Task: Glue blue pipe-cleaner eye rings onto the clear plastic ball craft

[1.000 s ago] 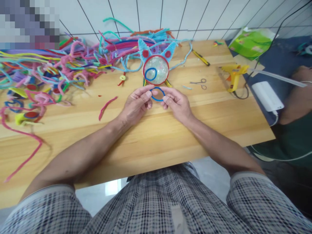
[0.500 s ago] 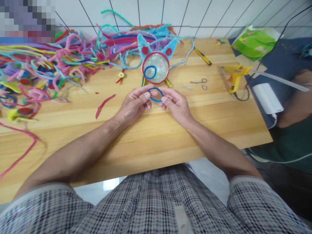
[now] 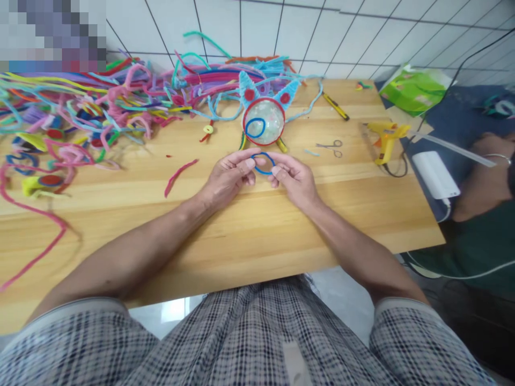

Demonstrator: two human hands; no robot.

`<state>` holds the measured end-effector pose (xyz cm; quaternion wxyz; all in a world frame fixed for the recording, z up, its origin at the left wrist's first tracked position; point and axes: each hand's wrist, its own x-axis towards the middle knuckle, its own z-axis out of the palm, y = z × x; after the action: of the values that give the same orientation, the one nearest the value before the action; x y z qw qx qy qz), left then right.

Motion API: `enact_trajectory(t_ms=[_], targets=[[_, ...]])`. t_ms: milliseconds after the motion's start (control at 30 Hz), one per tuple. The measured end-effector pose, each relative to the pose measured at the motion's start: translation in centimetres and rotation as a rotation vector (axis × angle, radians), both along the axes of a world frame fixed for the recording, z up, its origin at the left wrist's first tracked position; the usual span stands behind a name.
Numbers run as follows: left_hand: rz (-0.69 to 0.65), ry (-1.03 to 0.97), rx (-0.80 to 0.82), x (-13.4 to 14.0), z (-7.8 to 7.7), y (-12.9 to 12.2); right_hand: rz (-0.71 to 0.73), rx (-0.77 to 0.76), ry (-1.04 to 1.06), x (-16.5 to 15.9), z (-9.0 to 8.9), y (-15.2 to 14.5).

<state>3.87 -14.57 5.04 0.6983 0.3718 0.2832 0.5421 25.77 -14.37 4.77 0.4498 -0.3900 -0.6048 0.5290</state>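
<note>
Between my two hands is a blue pipe cleaner ring [image 3: 264,172]. My left hand [image 3: 237,170] pinches its left side between thumb and fingers, and my right hand [image 3: 292,172] pinches its right side. Just beyond my fingers stands a clear round ball [image 3: 273,119] edged with a red pipe cleaner. Two light blue pointed ears [image 3: 290,92] with red centres top it. A second blue ring [image 3: 255,128] lies against the ball's left part. Yellow and dark green pieces [image 3: 282,146] stick out below it.
Many coloured pipe cleaners [image 3: 132,107] heap at the back left of the wooden table [image 3: 225,236]. To the right lie scissors [image 3: 332,146], a yellow cutter [image 3: 336,106], a yellow glue gun [image 3: 386,140] and a white power bank [image 3: 435,174]. Another person's arm [image 3: 483,177] is at far right.
The view has tilted, so everything sits slightly lower and the left side shifts right. Both hands keep their hold on the blue ring, with hardly any movement between them.
</note>
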Motion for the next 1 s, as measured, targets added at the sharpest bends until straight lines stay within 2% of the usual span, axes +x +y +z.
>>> enact_trajectory(t_ms=[300,467,667,833,1000], targets=[[0.017,0.027,0.022,0.2,-0.9,0.3,-0.054,-0.042,-0.005,0.1,-0.1,-0.2],[0.052,0.07,0.022,0.2,-0.8,0.3,-0.072,-0.071,-0.017,0.1,0.3,-0.1],[0.096,0.152,0.101,0.1,-0.9,0.4,-0.142,-0.075,-0.001,-0.4,0.7,0.5],[0.272,0.254,0.148,0.2,-0.9,0.5,-0.186,-0.047,0.006,-0.2,0.8,1.3],[0.405,0.385,0.2,0.1,-0.5,0.6,-0.301,0.004,0.062,0.7,0.4,3.3]])
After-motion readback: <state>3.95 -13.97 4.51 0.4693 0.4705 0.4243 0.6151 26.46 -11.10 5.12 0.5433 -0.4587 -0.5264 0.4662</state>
